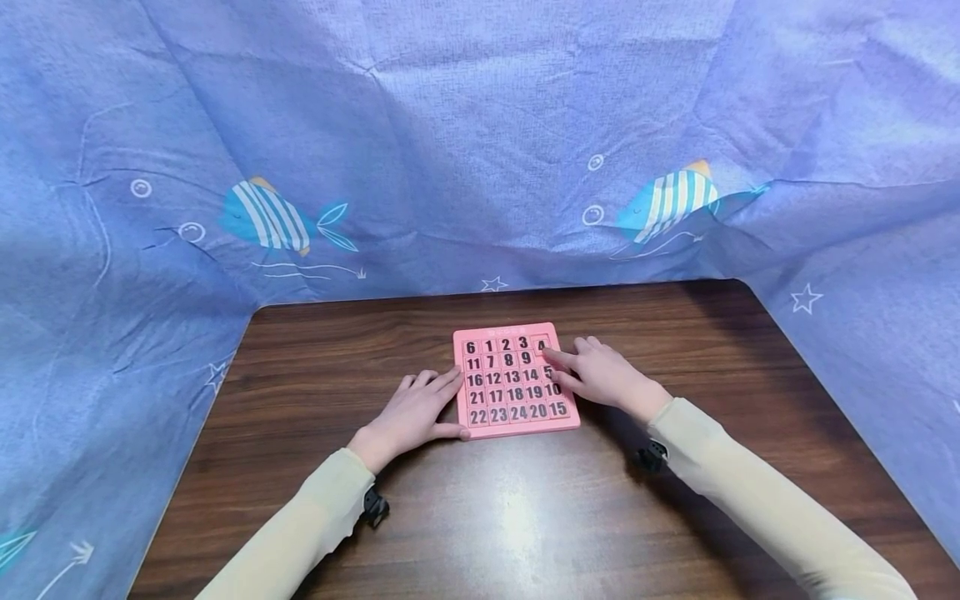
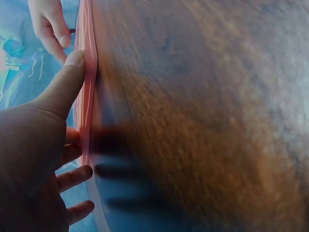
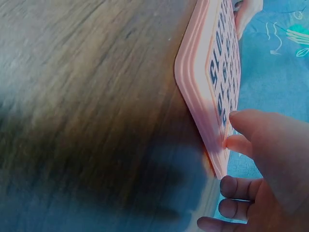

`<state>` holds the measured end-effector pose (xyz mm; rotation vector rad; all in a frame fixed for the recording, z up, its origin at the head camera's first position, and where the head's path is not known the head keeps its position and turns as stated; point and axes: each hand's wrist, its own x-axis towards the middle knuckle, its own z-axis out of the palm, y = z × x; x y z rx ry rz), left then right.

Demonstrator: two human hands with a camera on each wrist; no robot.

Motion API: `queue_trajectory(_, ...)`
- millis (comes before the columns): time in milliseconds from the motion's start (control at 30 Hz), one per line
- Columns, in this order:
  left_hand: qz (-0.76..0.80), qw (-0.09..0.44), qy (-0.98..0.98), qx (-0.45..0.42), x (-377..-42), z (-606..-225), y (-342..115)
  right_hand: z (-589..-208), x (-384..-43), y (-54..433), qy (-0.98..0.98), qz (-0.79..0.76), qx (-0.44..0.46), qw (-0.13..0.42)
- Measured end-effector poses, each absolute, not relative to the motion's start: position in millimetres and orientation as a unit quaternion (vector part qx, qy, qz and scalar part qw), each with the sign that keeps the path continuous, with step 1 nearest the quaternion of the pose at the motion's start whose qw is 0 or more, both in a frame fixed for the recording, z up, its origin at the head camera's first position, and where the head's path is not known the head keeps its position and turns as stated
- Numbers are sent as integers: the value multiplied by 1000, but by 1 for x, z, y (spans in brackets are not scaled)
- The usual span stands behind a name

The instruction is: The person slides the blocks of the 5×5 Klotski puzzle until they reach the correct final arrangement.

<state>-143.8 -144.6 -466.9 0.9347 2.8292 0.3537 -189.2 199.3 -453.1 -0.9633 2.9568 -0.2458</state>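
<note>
I see the pink number puzzle [image 1: 512,387] flat on the bench [image 1: 322,375]. Left hand [image 1: 412,412]: spread, touching its left edge, no grip. Right hand [image 1: 600,375]: loosely open, hides the spot beside tile 9 [image 1: 526,358]; can't confirm any hold.

The person wore long, plain sleeves of a pale cream with a faint yellow-green cast. The left sleeve [image 1: 288,529] ended in a soft cuff at the wrist, just short of the left hand [image 1: 412,412], and its lower edge was rumpled. The right sleeve [image 1: 772,504] looked smoother along the forearm, with creases near the elbow, and also reached the wrist of the right hand [image 1: 606,375]. A small, dark, blocky device [image 1: 376,507] showed beneath the left cuff, and a similar black unit [image 1: 652,456] beneath the right.
</note>
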Motion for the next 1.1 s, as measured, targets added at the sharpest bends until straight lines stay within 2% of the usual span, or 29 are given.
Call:
queue_trajectory(633, 111, 76, 941, 311, -145, -467, -145, -453, -196, 197, 952, -81, -292, 34)
queue_trajectory(1100, 119, 78, 941, 306, -144, -467, -145, -453, -154, 217, 937, -82, -339, -2)
